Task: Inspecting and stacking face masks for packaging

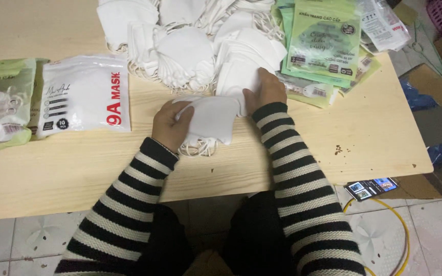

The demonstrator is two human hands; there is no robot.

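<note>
On the near middle of the wooden surface (78, 174), two hands in striped sleeves work with white face masks. The left hand (171, 124) has its grip curled shut on a small stack of masks (212, 118), pinching it at its left edge. The right hand (266, 89) lies flat at the top right of that stack, fingers pressed down on the next white mask (241, 76), so its grip is closed on cloth too.

Thin ear loops (198, 149) hang out under the stack, touching the surface. They could catch on each other or on a finger, I think. Then one mask may pull another along, and the stack would go crooked.

Just behind the hands lies a big loose pile of masks (180, 46). It is very close to the stack. If the right hand tugs too hard, more than one mask may come, and the count could be wrong.

To the far right, green packets (323, 41) lie in a messy heap, touching the pile. A push might slide them toward the right edge. On the left lies a white packet (85, 94) beside another green packet (1, 102), well apart from the hands.

Down on the tiled floor (436, 230) a phone (372, 188) rests by a yellow cable (400, 220). A mask that slips off the near edge would land there and get dirty.
</note>
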